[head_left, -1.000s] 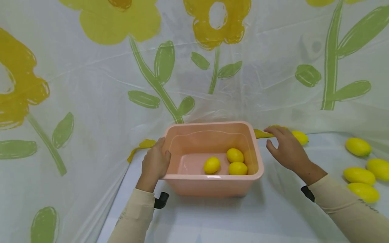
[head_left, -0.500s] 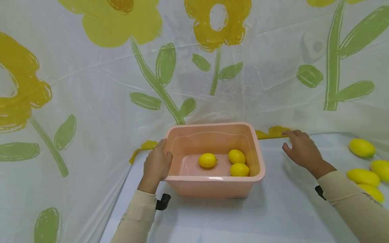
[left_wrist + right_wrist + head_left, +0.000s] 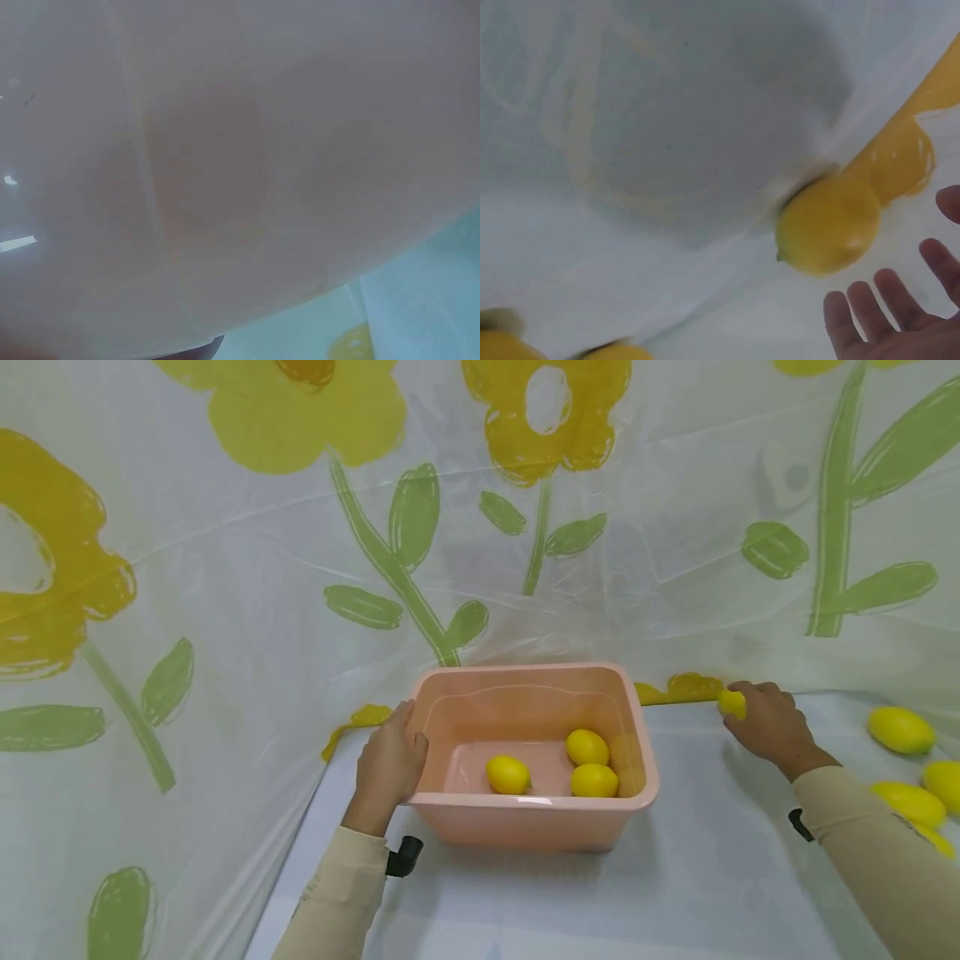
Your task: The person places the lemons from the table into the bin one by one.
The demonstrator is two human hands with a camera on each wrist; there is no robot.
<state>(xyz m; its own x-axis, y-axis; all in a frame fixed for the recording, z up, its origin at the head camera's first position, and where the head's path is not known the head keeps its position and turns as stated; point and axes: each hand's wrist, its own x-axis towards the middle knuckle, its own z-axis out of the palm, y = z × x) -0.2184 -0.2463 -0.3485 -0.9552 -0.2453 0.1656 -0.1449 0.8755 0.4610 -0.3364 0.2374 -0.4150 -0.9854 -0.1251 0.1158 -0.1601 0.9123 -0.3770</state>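
A pink plastic basin (image 3: 525, 822) stands in the middle of the head view, with three lemons (image 3: 507, 775) lying inside. My left hand (image 3: 390, 764) holds its left side, thumb over the rim. Only the blurred basin wall (image 3: 217, 172) fills most of the left wrist view. Off to the right, by the back cloth, my right hand (image 3: 772, 727) has thumb and fingers around another lemon (image 3: 731, 704), partly hidden by the hand. The right wrist view shows that lemon (image 3: 829, 225) just beyond the spread fingertips of the right hand (image 3: 900, 322), against the cloth.
Several more lemons (image 3: 900, 730) lie at the far right, partly behind the right sleeve (image 3: 870, 852). A white cloth printed with flowers (image 3: 637, 593) hangs directly behind the basin. The tabletop (image 3: 585, 902) is covered in pale cloth.
The right hand has moved from beside the basin rightward to the lemon at the back, which now shows between thumb and fingers. One lemon inside the basin has rolled slightly. The left hand stays put.
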